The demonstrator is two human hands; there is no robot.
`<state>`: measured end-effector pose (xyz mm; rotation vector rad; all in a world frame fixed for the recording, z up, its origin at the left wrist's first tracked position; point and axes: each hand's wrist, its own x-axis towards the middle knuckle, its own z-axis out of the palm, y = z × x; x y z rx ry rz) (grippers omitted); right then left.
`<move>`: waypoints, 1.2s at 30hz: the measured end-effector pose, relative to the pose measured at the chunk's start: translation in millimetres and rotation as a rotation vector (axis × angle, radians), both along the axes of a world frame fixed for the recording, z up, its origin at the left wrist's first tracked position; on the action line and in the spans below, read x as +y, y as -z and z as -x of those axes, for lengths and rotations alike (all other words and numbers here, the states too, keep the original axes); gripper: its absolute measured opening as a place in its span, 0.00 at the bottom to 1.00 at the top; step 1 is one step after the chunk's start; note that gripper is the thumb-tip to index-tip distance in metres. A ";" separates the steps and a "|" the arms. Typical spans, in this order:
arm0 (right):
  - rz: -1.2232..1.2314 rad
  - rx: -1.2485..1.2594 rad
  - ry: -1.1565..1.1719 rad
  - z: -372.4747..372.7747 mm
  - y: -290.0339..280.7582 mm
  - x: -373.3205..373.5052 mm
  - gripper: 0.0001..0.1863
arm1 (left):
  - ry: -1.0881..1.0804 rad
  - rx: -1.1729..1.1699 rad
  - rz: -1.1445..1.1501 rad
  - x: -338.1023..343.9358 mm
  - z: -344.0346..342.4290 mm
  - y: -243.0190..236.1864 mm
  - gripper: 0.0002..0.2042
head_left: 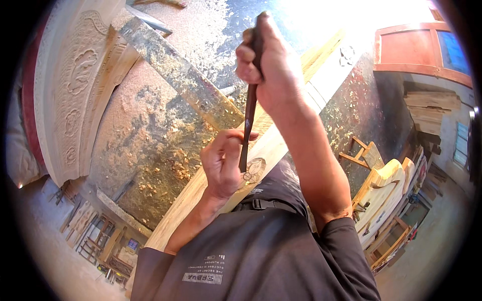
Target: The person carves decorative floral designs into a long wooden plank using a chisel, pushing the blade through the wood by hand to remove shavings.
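My right hand (pixel 263 60) is closed round the top of a long, dark chisel (pixel 250 110), held upright in the picture above a pale wooden beam (pixel 321 85). My left hand (pixel 226 160) is closed at the chisel's lower shaft, thumb and fingers against it. The chisel's tip is down on a round drawn or carved pattern (pixel 254 168) on the beam, just beside my left hand. The beam runs diagonally under both hands, partly hidden by my right arm.
A carved pale wooden panel (pixel 75 100) stands at left. A dusty crosspiece (pixel 170 65) lies over the floor (pixel 130 150), strewn with shavings. At right are a red-framed panel (pixel 406 47), stacked boards (pixel 429 103), a small wooden frame (pixel 361 155) and curved wooden pieces (pixel 374 195).
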<state>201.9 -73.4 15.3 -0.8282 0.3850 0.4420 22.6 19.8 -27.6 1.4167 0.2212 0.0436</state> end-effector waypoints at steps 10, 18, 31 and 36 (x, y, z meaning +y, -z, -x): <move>0.215 -0.266 -0.037 16.7 -9.7 1.7 0.26 | 0.042 0.109 -0.101 2.0 0.7 0.6 0.13; 0.220 -0.260 -0.060 19.3 -8.5 7.7 0.27 | 0.019 0.097 -0.253 -5.0 -3.5 -3.0 0.09; 0.228 -0.273 -0.112 20.9 -6.3 14.3 0.26 | 0.034 0.103 -0.226 -2.7 -0.8 -2.3 0.08; 0.235 -0.271 -0.113 19.8 -4.0 10.8 0.27 | 0.047 0.102 -0.262 -3.2 -3.2 -7.4 0.08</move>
